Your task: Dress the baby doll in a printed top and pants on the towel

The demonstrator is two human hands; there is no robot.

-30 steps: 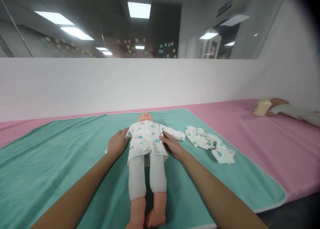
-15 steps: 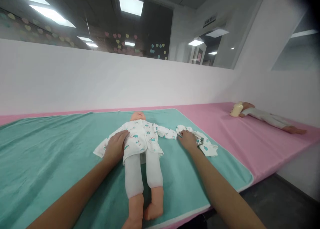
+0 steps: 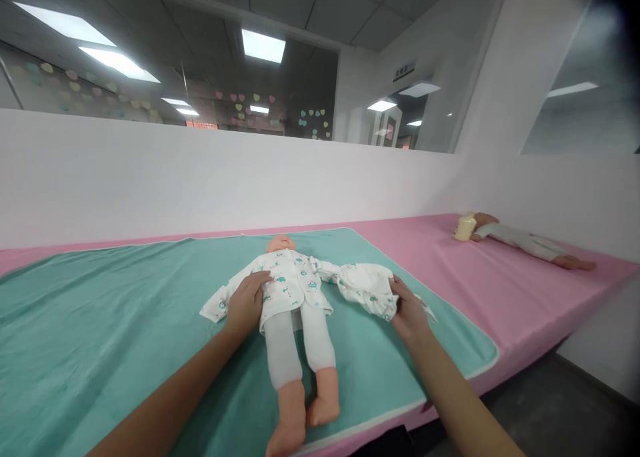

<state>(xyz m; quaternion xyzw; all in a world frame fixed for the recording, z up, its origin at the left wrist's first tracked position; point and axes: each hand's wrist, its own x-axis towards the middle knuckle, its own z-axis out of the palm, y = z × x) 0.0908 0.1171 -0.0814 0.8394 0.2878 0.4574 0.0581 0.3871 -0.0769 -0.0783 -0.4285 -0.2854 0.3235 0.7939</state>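
A baby doll (image 3: 281, 350) lies on its back in a white patterned jacket (image 3: 290, 287), its arms out to the sides. The legs are in white cloth down to the shins, and the feet are bare. My left hand (image 3: 246, 304) rests on the jacket's left side with its fingers stretched out flat. To the right of the doll, my right hand (image 3: 410, 310) grips matching patterned baby pants (image 3: 365, 284) by their right side. The gathered edge of the pants is lifted and spread, touching or just beside the doll's sleeve end.
A teal blanket (image 3: 125, 310) with a white border lies over a pink-covered table (image 3: 450, 277). At the far right lie another doll (image 3: 525, 240) and a cream bottle (image 3: 465, 228). A white wall (image 3: 200, 184) with windows above stands behind; the table's edge drops off at right.
My right hand has taken hold of the crumpled baby pants, lifted them and opened them out beside the doll's sleeve. My left hand stays on the jacket. The view has tilted up slightly.
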